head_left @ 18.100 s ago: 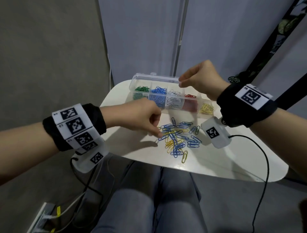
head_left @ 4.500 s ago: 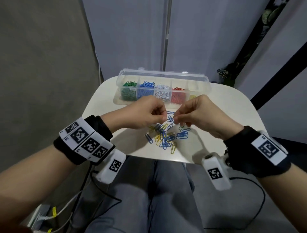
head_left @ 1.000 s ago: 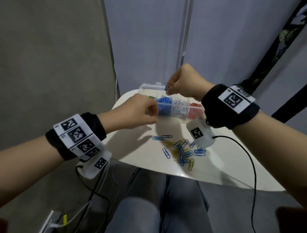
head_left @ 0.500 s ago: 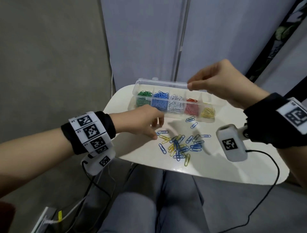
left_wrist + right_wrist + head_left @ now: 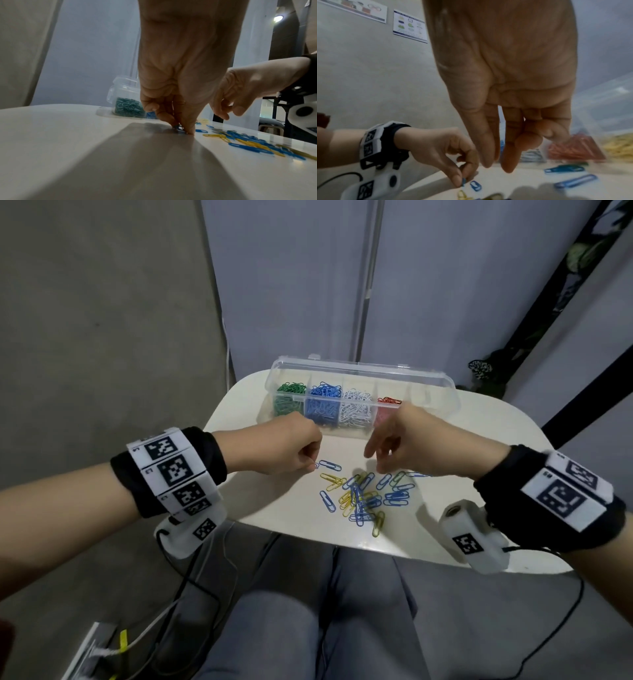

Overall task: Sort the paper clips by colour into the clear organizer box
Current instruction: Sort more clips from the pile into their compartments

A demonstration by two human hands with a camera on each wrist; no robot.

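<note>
the right hand [image 5: 409, 441] covers the front of the organizer box [image 5: 359, 371] in the head view, so the rightmost compartment is pretty much hidden and the red one only half shows. right wrist view is smeared, the box contents are just red and yellow blurs. the left hand [image 5: 173, 94] pinches a blue clip [image 5: 180, 131] but its fingers hide most of it. both forearms run off the frame edges
</note>
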